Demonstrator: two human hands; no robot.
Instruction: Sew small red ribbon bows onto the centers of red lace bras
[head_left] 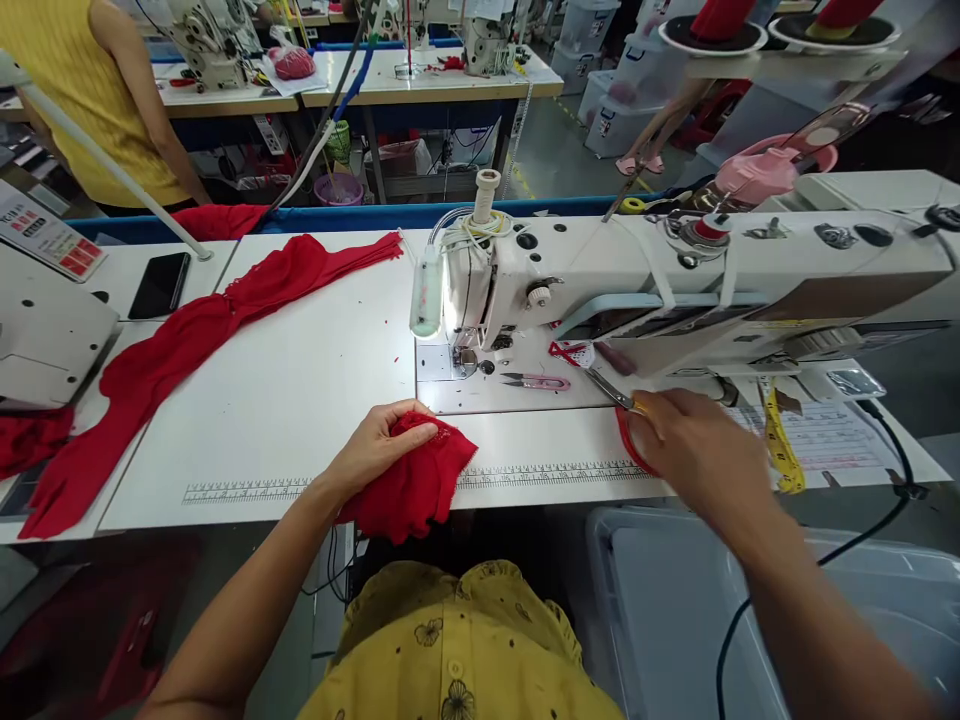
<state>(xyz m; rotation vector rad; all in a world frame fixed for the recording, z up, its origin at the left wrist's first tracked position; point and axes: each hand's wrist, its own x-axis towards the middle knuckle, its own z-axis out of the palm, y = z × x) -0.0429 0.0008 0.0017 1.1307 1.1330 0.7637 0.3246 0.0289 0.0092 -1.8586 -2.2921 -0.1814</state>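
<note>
My left hand [386,445] is closed on a piece of red fabric [420,480] at the table's front edge, part of it hanging over the edge. To the right, my right hand [697,445] grips scissors [609,388], their metal blades pointing left toward the sewing machine. A red loop shows under this hand; whether it belongs to the scissors I cannot tell. Thread snips [536,381] with a pink handle lie on the machine bed between my hands. Beyond my left hand is the presser foot [463,360] of the white sewing machine [585,265].
A long red fabric strip [225,310] lies across the table's left side, near a black phone [160,285]. A yellow tape measure [781,440] and papers [840,440] are at the right. Below stands a plastic bin [660,600]. Another person [97,100] is beyond the table.
</note>
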